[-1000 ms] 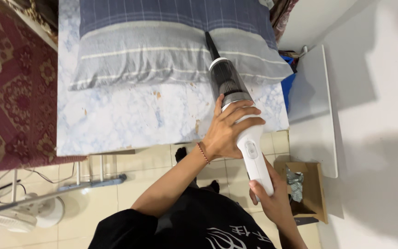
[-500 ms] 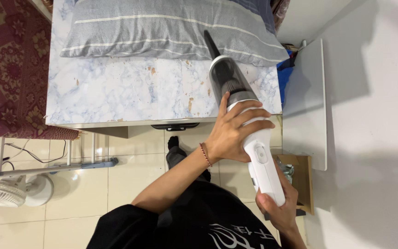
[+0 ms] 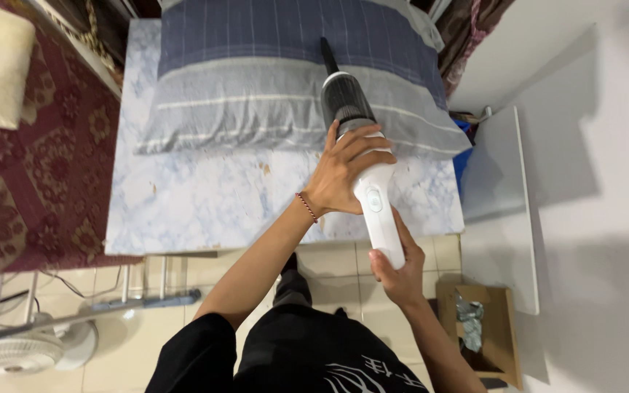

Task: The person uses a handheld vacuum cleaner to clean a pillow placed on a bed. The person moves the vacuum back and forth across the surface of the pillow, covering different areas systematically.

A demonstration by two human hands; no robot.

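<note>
A: From the head view, what did the hands hold?
B: Both gripped a white vacuum (image 3: 364, 164). The left hand (image 3: 343, 175) wrapped its upper body, just below the dark dust cup; the right hand (image 3: 396, 271) clenched the handle end.
A: And where was the vacuum?
B: Its black nozzle lay on a striped pillow (image 3: 271, 80), which sat on a marble-patterned table (image 3: 198, 207). A fan (image 3: 16, 353) stood on the tiled floor at lower left, a cardboard box (image 3: 500, 327) at lower right
</note>
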